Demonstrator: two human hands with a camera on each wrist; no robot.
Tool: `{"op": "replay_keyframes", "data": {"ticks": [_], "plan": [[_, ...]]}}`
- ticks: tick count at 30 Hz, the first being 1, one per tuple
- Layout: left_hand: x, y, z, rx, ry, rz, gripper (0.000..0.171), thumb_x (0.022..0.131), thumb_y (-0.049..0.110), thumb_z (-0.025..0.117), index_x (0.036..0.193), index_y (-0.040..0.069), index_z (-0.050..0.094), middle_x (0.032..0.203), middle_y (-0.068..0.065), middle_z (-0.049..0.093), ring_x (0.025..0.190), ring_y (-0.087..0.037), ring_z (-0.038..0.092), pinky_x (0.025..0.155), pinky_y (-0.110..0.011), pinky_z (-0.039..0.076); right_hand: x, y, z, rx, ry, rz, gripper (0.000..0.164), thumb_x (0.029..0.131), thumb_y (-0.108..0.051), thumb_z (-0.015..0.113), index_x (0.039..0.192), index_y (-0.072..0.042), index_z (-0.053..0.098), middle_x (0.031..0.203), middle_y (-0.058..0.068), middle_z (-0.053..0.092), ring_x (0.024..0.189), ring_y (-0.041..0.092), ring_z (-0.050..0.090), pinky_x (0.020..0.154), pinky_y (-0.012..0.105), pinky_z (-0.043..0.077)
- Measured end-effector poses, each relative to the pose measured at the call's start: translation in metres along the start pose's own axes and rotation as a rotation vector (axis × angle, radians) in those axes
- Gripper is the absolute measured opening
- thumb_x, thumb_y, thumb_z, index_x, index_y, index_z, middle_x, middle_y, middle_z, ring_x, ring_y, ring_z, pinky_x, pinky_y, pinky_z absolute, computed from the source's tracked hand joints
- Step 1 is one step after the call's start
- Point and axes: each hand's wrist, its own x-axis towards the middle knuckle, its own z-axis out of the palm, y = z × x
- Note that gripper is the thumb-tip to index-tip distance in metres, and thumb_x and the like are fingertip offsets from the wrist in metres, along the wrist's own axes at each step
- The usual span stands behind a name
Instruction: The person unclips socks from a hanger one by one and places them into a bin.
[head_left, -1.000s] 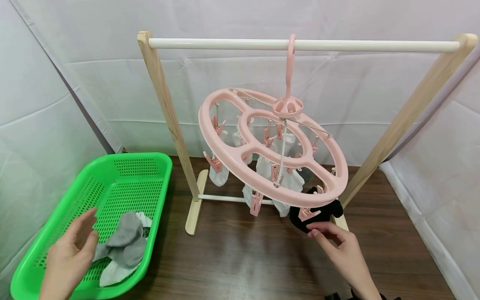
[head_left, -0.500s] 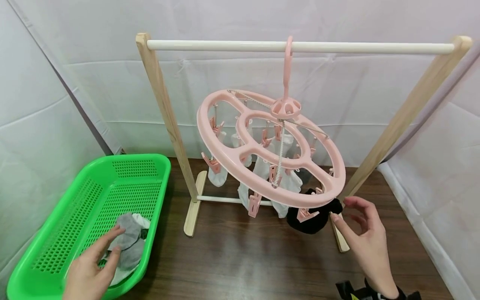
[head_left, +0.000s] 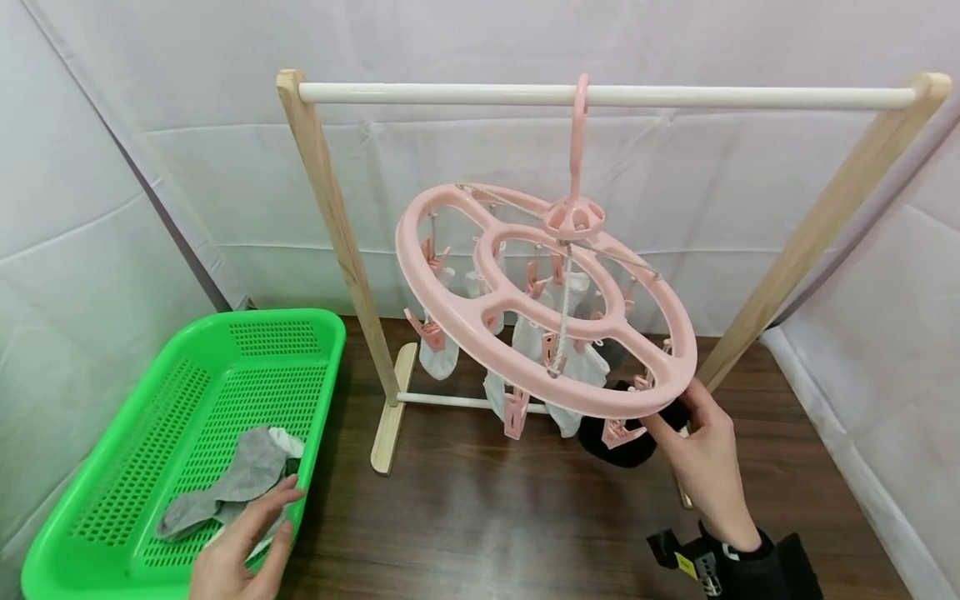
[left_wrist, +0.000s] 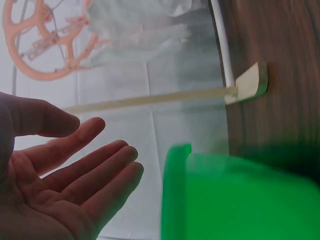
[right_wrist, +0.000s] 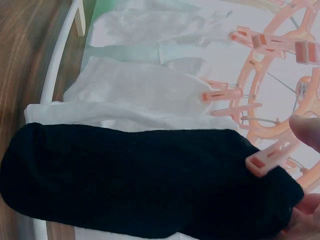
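A black sock (right_wrist: 135, 180) hangs from a pink clip (right_wrist: 267, 157) on the pink round clip hanger (head_left: 517, 379). My right hand (head_left: 705, 462) is at the hanger's near right rim, partly hidden behind it. In the right wrist view its fingertips (right_wrist: 306, 215) are right at the sock's upper corner, with the thumb apart beside the clip. My left hand (head_left: 243, 550), fingers spread, is over the near right part of the green basket (head_left: 56, 500), close to a grey sock (head_left: 251, 471). A white piece (head_left: 287, 442) lies beside that sock.
The hanger tilts on the white bar (head_left: 450, 94) of a wooden stand (head_left: 341, 225). Several white socks (right_wrist: 140, 85) hang from its other clips. A low white crossbar (head_left: 450, 401) joins the stand's feet on the dark wooden floor (head_left: 480, 517). White cloth walls (head_left: 247, 192) surround it.
My right hand has moved right from the front clip, then in to the hanger's rim. The left hand has shifted right and down, and the grey sock in the basket now lies stretched out.
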Motion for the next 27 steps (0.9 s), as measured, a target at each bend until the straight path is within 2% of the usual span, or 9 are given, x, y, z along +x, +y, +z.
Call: {"op": "replay_keyframes", "data": {"ticks": [2,3,7,9,14,16,19,23,27], "plan": [[-0.003,0.003,0.005,-0.029,0.000,0.010,0.036,0.078,-0.016,0.067,0.107,0.005,0.069,0.116,-0.013,0.066,0.106,0.013,0.050,0.081,-0.003,0.039,0.001,0.000,0.003,0.056,0.021,0.008,0.036,0.088,0.004,0.067,0.123,-0.003,0.062,0.108,0.004,0.066,0.098,0.012,0.058,0.082,0.022,0.041],[-0.004,0.005,0.007,-0.043,-0.005,0.010,0.036,0.078,-0.017,0.067,0.107,0.004,0.069,0.116,-0.013,0.067,0.107,0.016,0.047,0.083,-0.003,0.039,0.001,0.000,0.004,0.077,0.029,0.010,0.035,0.088,0.005,0.067,0.122,-0.002,0.063,0.106,0.005,0.067,0.099,0.012,0.059,0.083,0.022,0.041],[-0.005,0.014,0.013,-0.039,-0.028,-0.023,0.036,0.079,-0.017,0.065,0.105,0.007,0.069,0.113,-0.008,0.068,0.099,-0.006,0.063,0.079,-0.003,0.041,0.001,0.000,0.009,0.115,0.053,0.014,0.032,0.088,0.007,0.065,0.119,0.002,0.064,0.099,0.006,0.070,0.091,0.011,0.062,0.076,0.021,0.043],[-0.005,0.019,0.015,-0.048,-0.023,-0.034,0.036,0.078,-0.018,0.064,0.103,0.007,0.069,0.111,-0.006,0.069,0.095,-0.013,0.066,0.077,-0.004,0.042,0.000,-0.002,0.010,0.101,0.050,0.013,0.030,0.088,0.007,0.065,0.118,0.002,0.064,0.096,0.004,0.070,0.086,0.010,0.062,0.072,0.021,0.043],[-0.007,0.024,0.021,-0.086,0.005,-0.033,0.038,0.076,-0.020,0.064,0.098,0.009,0.070,0.106,-0.003,0.071,0.092,-0.006,0.065,0.076,-0.007,0.044,-0.004,-0.005,0.011,0.066,0.021,0.005,0.029,0.089,0.006,0.064,0.118,0.001,0.063,0.094,0.001,0.070,0.082,0.010,0.060,0.069,0.020,0.043],[-0.007,0.025,0.025,-0.116,0.012,-0.016,0.039,0.075,-0.022,0.063,0.097,0.009,0.070,0.106,-0.002,0.071,0.092,-0.005,0.065,0.075,-0.008,0.045,-0.005,-0.006,0.011,0.068,0.006,-0.006,0.029,0.089,0.008,0.064,0.117,0.001,0.063,0.093,0.000,0.069,0.083,0.009,0.060,0.070,0.019,0.043],[-0.007,0.025,0.030,-0.177,0.023,0.034,0.040,0.074,-0.024,0.063,0.096,0.009,0.070,0.105,-0.003,0.071,0.090,-0.005,0.066,0.074,-0.010,0.047,-0.009,-0.008,0.012,0.088,-0.024,-0.035,0.030,0.086,0.012,0.064,0.113,-0.002,0.063,0.091,-0.003,0.068,0.079,0.010,0.060,0.063,0.019,0.042],[-0.006,0.026,0.037,-0.249,0.024,0.090,0.043,0.072,-0.027,0.061,0.096,0.008,0.069,0.104,-0.005,0.071,0.088,-0.010,0.068,0.073,-0.012,0.049,-0.012,-0.008,0.012,0.219,-0.111,-0.090,0.034,0.085,0.018,0.061,0.114,0.000,0.062,0.092,0.000,0.069,0.076,0.012,0.063,0.059,0.019,0.042],[-0.006,0.029,0.045,-0.306,0.005,0.113,0.044,0.073,-0.028,0.059,0.097,0.008,0.069,0.104,-0.006,0.071,0.089,-0.013,0.068,0.074,-0.015,0.051,-0.013,-0.008,0.013,0.334,-0.177,-0.099,0.038,0.087,0.018,0.058,0.121,0.001,0.060,0.091,0.001,0.069,0.077,0.011,0.064,0.064,0.018,0.047]]}}
